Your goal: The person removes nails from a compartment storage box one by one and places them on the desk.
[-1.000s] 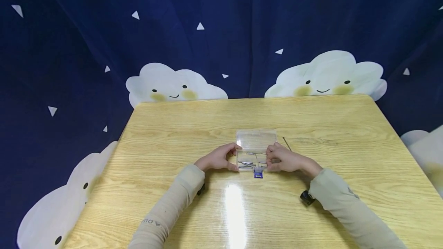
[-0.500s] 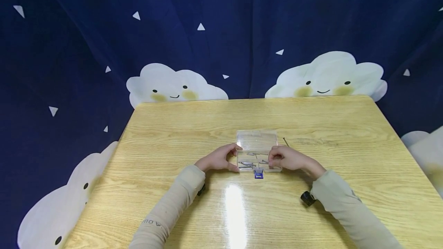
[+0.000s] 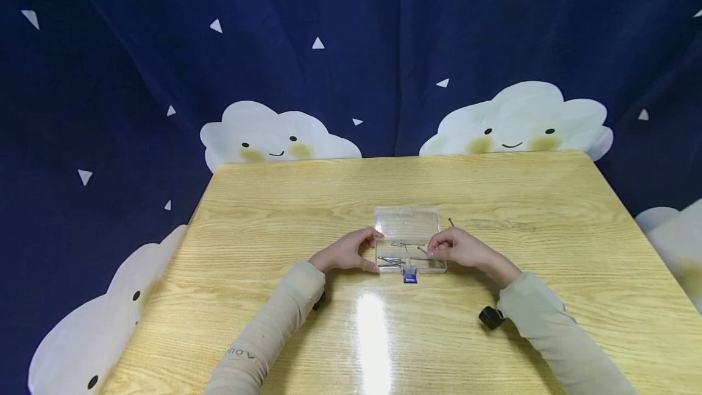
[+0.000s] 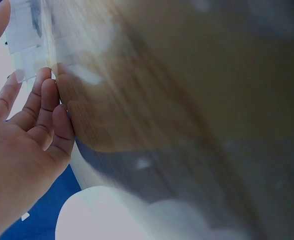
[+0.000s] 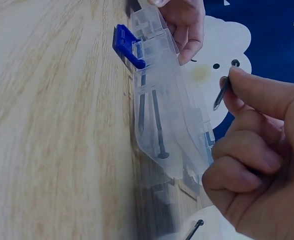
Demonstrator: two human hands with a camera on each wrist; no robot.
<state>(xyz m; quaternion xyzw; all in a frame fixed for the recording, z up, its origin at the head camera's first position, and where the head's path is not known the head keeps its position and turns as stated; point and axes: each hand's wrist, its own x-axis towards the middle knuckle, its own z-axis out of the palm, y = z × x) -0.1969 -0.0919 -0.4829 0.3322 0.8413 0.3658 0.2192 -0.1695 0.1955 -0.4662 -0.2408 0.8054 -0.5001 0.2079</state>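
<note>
Right hand [image 3: 466, 250] pinches nail [image 5: 221, 94]; left hand [image 3: 345, 251] grips box [image 5: 174, 115] inside far edge of table [image 3: 296, 200]. I'd hold box still, nail low.

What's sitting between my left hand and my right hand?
The opened clear plastic box, with nails in it, sits between your left hand and right hand, as the head view shows.

In the head view, even light fills the wooden tabletop [image 3: 466, 346], with a white glare streak at lower centre and soft shadows beside the sleeves [image 3: 269, 328]. The left wrist view is murky and blurred, upper left washed out; the right is dim, its clear plastic box [image 5: 172, 112] fairly distinct
</note>
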